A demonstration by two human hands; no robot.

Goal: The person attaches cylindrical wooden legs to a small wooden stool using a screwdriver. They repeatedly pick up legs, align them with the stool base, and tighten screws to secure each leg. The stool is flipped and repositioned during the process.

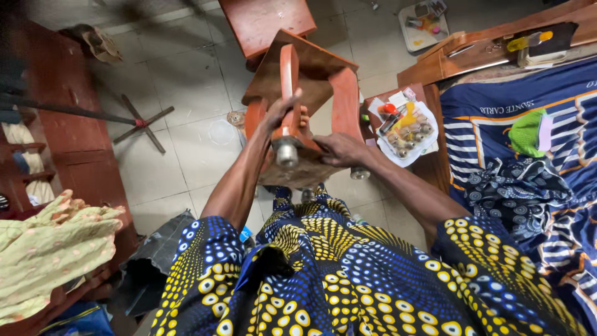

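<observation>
Head view: looking down at two bare arms over a patterned blue and yellow lap, tiled floor below.
Far left: a pale green flowered cloth (53,246) lies over dark red wooden furniture at the left edge of the floor.
Floor, left of centre: a crossed dark metal stand (142,123) lies on the tiles, well apart from the hands.
Left hand: the left hand (285,115) is wrapped around one leg of an upturned reddish wooden stool (311,81), fingers clenched on the wood.
Stool: held up between the knees, legs pointing towards the camera, seat away; a round metal caster (286,152) sits on the end of the gripped leg.
Right hand: the right hand (341,148) presses flat on the stool's frame just beside that caster, fingers curled over the edge, grasping the wood.
Progress: at least one leg end already carries a caster, and another roller (360,173) shows at the lower right leg; whether the other legs have theirs I cannot tell.
Right of stool: a white tray of small metal parts (410,130) rests on a low wooden surface, near the right hand.
Far right: a blue striped bedcover (497,124) with a green knitted item (525,132) on it.
</observation>
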